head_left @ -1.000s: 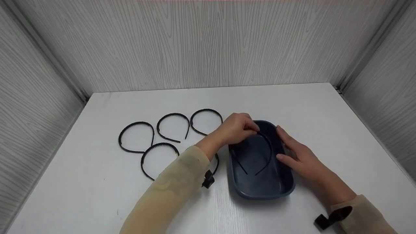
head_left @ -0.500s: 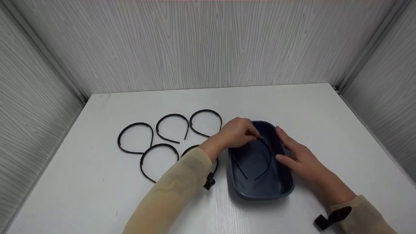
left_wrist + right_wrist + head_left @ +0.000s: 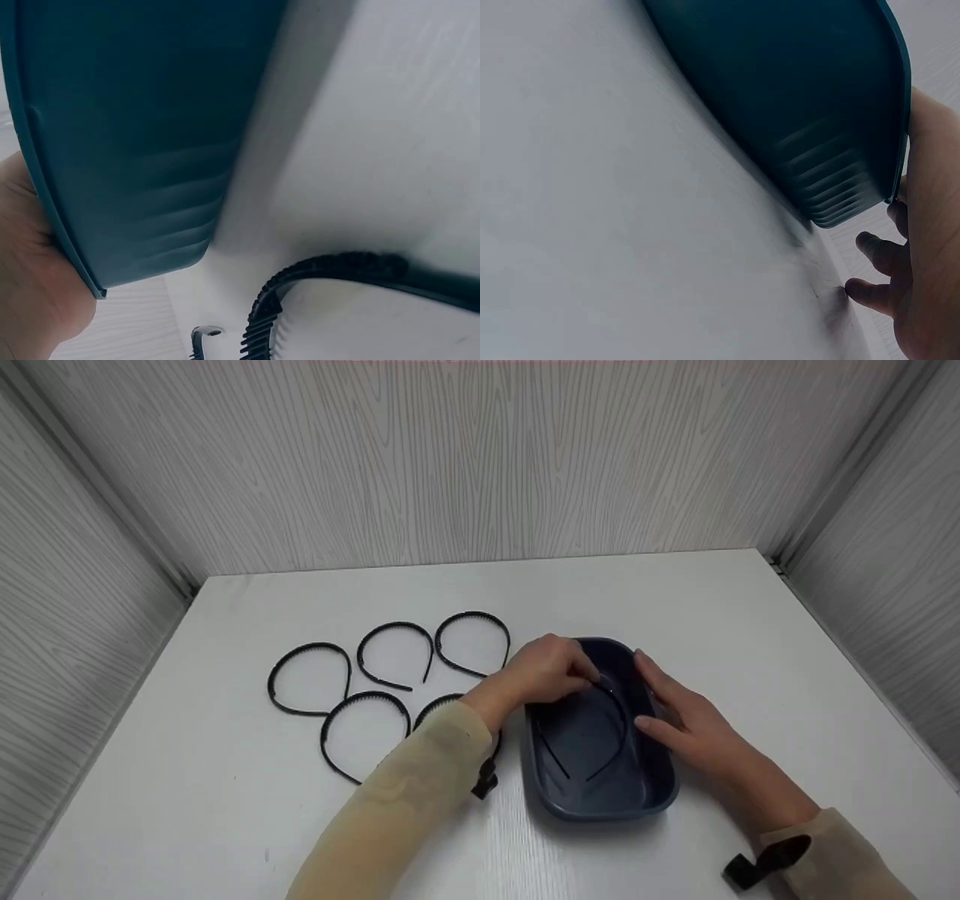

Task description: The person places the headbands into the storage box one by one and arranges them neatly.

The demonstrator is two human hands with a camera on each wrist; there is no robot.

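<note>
My left hand [image 3: 551, 669] reaches over the left rim of a dark blue plastic basin [image 3: 600, 815] in the head view. Thumb and fingers pinch a thin black headband [image 3: 624, 721] near its curved top, its two ends pointing toward me inside the basin. In the left wrist view, the basin wall [image 3: 142, 150] hides the headband and part of the hand [image 3: 37, 262]. At the basin's right side, my right hand [image 3: 694, 727] touches the rim with thumb and forefinger fairly straight. The right wrist view has its other fingers [image 3: 877, 253] spread below the rim.
Several black toothed headbands lie on the white table [image 3: 187, 780] left of the basin, among them one at far left [image 3: 274, 679] and one at the back [image 3: 472, 613]. My left forearm partly covers the nearer ones. Wood-grain panels [image 3: 480, 465] enclose the table's back and sides.
My left hand has lowered slightly and come a little nearer, shifting the headband's ends toward the basin's near end. The right hand and basin have stayed nearly still.
</note>
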